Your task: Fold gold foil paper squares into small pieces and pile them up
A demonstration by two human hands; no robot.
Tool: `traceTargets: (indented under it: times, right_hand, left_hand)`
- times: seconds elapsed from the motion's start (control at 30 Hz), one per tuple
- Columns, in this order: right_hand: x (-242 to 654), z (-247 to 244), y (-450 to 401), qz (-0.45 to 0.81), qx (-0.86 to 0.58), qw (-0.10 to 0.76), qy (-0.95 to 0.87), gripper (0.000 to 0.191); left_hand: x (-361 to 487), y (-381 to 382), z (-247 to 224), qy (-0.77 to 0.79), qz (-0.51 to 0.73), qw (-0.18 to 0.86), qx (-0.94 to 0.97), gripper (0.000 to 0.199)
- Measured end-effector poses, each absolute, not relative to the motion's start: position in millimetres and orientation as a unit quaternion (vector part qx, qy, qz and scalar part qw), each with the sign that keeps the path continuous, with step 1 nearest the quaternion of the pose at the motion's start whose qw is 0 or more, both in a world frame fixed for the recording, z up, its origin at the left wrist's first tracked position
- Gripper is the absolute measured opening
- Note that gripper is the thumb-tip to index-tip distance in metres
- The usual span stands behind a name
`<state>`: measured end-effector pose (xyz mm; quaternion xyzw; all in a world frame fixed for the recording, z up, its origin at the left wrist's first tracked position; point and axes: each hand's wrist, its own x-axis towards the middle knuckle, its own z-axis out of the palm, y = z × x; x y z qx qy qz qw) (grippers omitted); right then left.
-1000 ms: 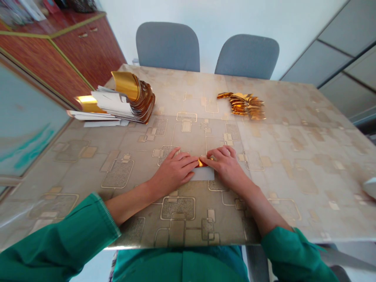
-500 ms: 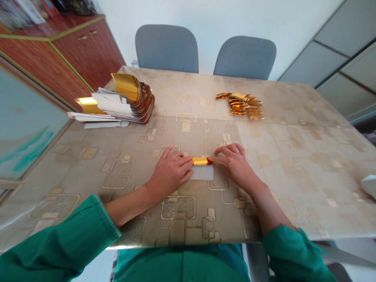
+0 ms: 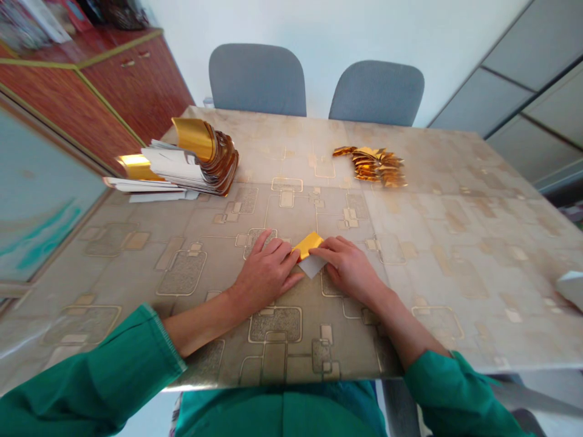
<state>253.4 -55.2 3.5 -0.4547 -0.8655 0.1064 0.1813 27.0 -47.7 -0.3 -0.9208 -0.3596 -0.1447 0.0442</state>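
1. Sitting unchanged towards the far left of the beige patterned plastic tablecloth (image 3: 455,273), a curved stack of gold-backed white paper strips (image 3: 214,156) lies beside the person's own hands' work, well apart from it.
2. The left hand (image 3: 266,273) has its fingers extended and slightly spread, not clenched, holding the paper's left side against the table.
3. Between the hands, the small folded gold-and-white paper piece (image 3: 310,252) now sits turned diagonally, gold on top, white point towards the person, no longer a level strip.
4. The right hand (image 3: 348,270) has its fingers flat and unclenched, holding the paper's right side.
5. Further right, a pile of folded gold foil pieces (image 3: 371,167) lies unchanged.
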Motion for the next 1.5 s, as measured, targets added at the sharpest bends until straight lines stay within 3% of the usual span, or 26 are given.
traceTargets:
  times: [0.13,0.33,0.8,1.07,1.3,1.5]
  right_hand:
    - [257.0,1.5,-52.6,0.058,-0.494,0.143,-0.856,0.047]
    - [271.9,3.1,-45.8,0.045,-0.497,0.150,-0.853,0.046]
    - [271.3,-5.8,-40.0,0.060,-0.478,0.158,-0.862,0.056]
    - [261.8,4.9,-46.0,0.058,-0.412,0.292,-0.861,0.039]
    - [251.2,4.7,-51.1,0.108,-0.379,0.208,-0.895,0.017]
    - [254.5,1.4,-48.3,0.142,-0.392,0.223,-0.881,0.014]
  left_hand:
    - [24.2,-44.2,-6.9,-0.315,-0.180,0.014,-0.932,0.032]
    - [20.3,-33.6,-12.4,-0.266,-0.202,-0.017,-0.942,0.024]
    - [13.5,-10.7,-22.4,-0.181,-0.197,-0.039,-0.963,0.028]
    - [21.5,-9.9,-17.3,-0.189,-0.215,-0.017,-0.958,0.021]
    - [20.7,-6.7,-11.1,-0.172,-0.219,-0.032,-0.960,0.024]
    - [19.9,3.2,-3.7,-0.104,-0.207,0.005,-0.973,0.028]
